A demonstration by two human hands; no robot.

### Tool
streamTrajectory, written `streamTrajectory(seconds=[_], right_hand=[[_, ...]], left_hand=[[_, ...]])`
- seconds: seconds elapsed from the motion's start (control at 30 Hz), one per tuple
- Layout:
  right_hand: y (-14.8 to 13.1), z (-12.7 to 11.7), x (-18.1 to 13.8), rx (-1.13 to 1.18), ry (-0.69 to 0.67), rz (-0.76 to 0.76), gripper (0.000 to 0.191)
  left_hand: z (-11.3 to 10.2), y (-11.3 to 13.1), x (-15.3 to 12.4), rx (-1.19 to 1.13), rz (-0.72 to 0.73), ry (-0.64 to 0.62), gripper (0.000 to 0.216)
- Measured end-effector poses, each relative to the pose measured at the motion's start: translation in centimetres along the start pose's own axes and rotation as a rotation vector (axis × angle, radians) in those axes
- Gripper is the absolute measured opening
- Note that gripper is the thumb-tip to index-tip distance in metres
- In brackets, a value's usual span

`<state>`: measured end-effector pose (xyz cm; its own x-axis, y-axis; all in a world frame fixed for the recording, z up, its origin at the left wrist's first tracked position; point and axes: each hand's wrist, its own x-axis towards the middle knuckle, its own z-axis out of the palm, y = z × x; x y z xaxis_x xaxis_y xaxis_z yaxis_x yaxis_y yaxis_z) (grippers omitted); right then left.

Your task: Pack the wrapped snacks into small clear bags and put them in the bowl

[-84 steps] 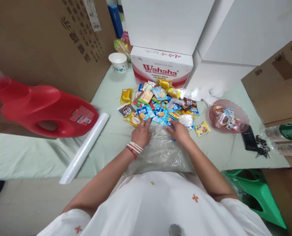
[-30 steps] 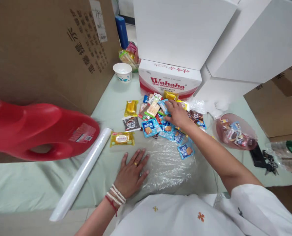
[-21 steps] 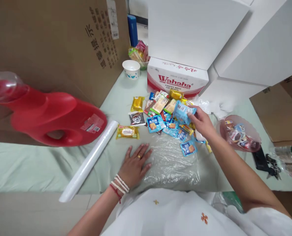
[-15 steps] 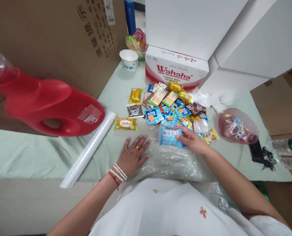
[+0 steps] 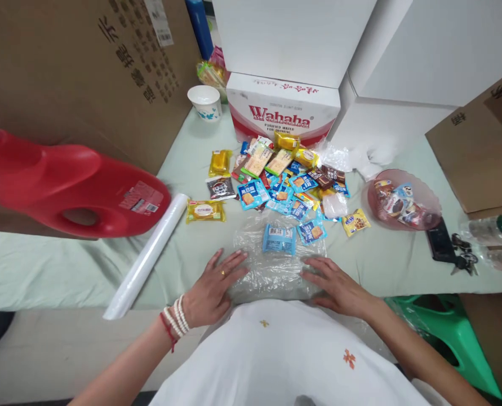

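A sheet of clear plastic film (image 5: 276,277) lies on the cloth in front of me. On it rests a blue snack packet (image 5: 279,239), barcode side up. My left hand (image 5: 220,282) is at the film's left edge, fingers apart, palm down. At the right edge, my right hand (image 5: 335,285) touches the film with its fingers stretched out and nothing held. Just beyond the film is a heap of small wrapped snacks, among them a blue packet (image 5: 253,194). Another blue packet (image 5: 312,231) lies near the film's far right corner. A yellow-wrapped cake (image 5: 205,211) sits to the left.
A white roll (image 5: 147,254) and a large red jug (image 5: 81,186) stand to my left. A paper cup (image 5: 204,103) and a Wahaha carton (image 5: 282,115) are at the back. To the right are a pink bowl (image 5: 432,203) of snacks, a black phone (image 5: 440,241) and keys (image 5: 464,260).
My right hand has let go of the blue packet, now on the film, and come back toward me to the film's right side. My left hand has shifted slightly nearer my body.
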<state>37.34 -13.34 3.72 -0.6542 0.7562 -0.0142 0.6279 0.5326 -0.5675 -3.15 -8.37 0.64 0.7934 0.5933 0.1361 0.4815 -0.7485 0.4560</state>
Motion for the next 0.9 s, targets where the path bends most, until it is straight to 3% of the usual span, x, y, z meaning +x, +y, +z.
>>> streamTrajectory(seconds=[0.1,0.2,0.37,0.5,0.57,0.63,0.73,0.8,0.9], right_hand=[[0.8,1.3,-0.2,0.041,0.09,0.015,0.027],[1.4,0.5,0.9,0.187,0.184,0.021,0.025],[3.2,-2.8,4.4,0.365,0.255,0.255,0.024],[4.9,-4.5,6.8,0.144,0.187,0.527,0.025],[5.2,-5.5,7.5,-0.084,0.133,0.608,0.026],[5.1,-6.7,8.1,-0.261,0.152,0.624,0.03],[4.9,-7.9,10.0,-0.294,0.235,0.517,0.033],[5.0,-7.7,12.4,-0.232,0.244,0.371,0.033],[5.1,-6.1,17.0,-0.176,0.153,0.177,0.051]], left_hand=[[0.6,-1.5,0.0,0.023,-0.057,-0.063,0.057],[0.6,-2.9,0.9,-0.074,-0.161,-0.007,0.028],[-0.9,-4.1,5.1,-0.359,-0.529,0.153,0.035],[-1.6,-5.8,8.9,-0.281,-0.851,0.3,0.032],[-2.1,-6.5,9.6,-0.169,-0.902,0.428,0.023],[-2.7,-6.2,9.3,-0.022,-0.872,0.591,0.016],[-3.3,-3.8,8.3,0.157,-0.731,0.773,0.017],[-2.8,-1.3,8.2,0.155,-0.558,0.704,0.027],[-0.5,1.7,9.7,0.07,-0.269,0.386,0.042]])
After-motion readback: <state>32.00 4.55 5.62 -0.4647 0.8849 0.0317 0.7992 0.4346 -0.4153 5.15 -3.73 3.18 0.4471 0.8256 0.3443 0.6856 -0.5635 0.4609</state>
